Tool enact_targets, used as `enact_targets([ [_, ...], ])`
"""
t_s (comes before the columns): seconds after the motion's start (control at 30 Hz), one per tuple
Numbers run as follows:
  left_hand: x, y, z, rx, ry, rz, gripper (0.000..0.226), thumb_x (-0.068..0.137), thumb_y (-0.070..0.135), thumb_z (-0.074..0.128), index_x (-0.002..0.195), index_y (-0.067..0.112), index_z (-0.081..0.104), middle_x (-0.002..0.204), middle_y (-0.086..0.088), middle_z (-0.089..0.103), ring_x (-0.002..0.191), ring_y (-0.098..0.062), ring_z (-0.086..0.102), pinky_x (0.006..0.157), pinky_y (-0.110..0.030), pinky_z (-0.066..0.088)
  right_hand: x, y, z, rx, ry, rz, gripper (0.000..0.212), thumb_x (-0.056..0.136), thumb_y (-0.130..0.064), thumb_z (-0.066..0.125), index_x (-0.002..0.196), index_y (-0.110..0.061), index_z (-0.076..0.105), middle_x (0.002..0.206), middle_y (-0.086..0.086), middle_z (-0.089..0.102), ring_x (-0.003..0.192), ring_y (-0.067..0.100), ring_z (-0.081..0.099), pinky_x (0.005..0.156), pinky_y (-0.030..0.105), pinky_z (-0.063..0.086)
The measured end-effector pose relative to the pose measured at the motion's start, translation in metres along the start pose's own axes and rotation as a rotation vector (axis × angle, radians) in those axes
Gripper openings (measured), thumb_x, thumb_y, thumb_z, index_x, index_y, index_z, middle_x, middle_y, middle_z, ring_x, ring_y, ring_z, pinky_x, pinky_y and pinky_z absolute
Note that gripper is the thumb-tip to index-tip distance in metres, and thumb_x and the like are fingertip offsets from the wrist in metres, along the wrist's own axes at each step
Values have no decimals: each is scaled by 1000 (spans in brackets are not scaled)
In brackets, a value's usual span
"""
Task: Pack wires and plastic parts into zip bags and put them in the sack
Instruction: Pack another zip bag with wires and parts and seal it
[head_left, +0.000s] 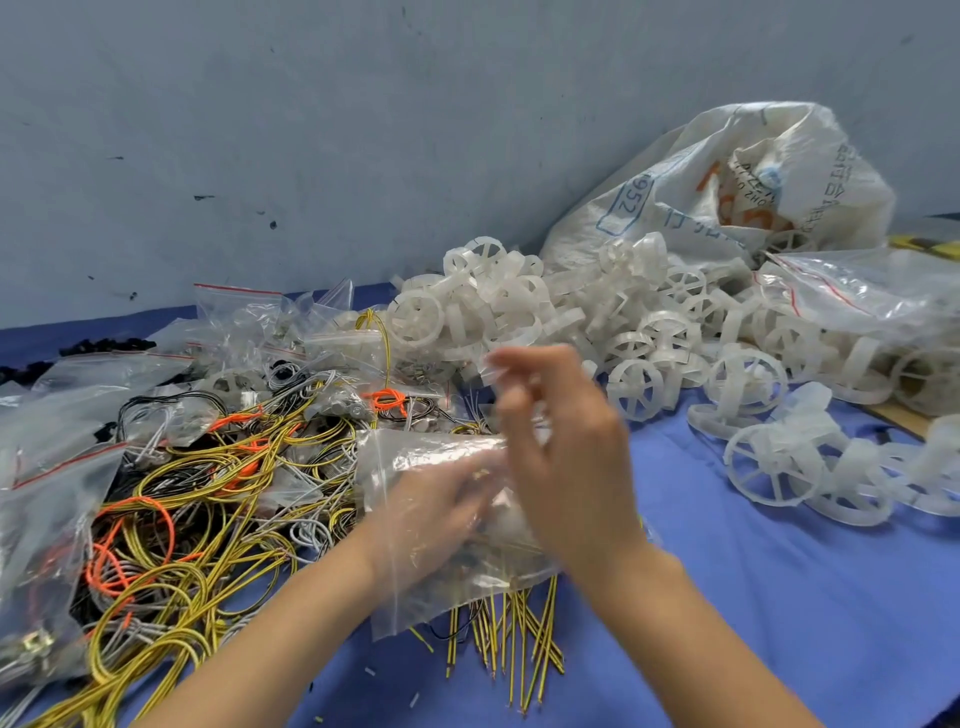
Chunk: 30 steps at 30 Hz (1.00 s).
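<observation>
A blue cloth (779, 597) covers the table from 9 o'clock down through 6 to 3 o'clock, with a few small white scraps (414, 700) lying on it near 6 o'clock. A pale grey-blue wall (363, 130) flecked with small dark marks fills the upper half, from 9 through 12 to 2 o'clock. At the 3 o'clock edge a yellow-and-black object (930, 248) shows only in part, and below it lies a brown board edge (894, 417).
</observation>
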<state>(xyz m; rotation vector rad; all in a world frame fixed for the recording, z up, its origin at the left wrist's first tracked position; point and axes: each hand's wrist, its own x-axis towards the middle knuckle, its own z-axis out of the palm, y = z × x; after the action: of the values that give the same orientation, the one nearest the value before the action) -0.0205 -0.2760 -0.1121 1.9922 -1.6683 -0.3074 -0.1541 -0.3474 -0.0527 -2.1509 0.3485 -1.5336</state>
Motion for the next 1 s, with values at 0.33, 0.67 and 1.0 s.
enact_targets([
  [0.33,32,18,17,60,82,238,11,82,27,65,90,23,71,102,-2,64,90,-15,61,82,-31,47,-5,138,-21,-39,-420,948,30,100,-29,38,92,-11,62,87,8,64,75,22,56,67,32,43],
  [0.67,19,18,7,-79,123,40,17,92,33,58,102,20,61,91,5,65,84,-4,63,69,-18,48,-7,126,-25,-94,-542,786,41,100,-42,49,68,-17,56,63,-4,55,61,9,47,56,28,37],
  [1.0,0,15,5,-72,215,72,13,98,31,52,87,35,46,74,1,58,61,-15,60,53,-32,51,-10,130,-26,-262,-483,810,35,97,-36,46,67,-20,51,63,-4,54,64,17,49,56,32,38],
])
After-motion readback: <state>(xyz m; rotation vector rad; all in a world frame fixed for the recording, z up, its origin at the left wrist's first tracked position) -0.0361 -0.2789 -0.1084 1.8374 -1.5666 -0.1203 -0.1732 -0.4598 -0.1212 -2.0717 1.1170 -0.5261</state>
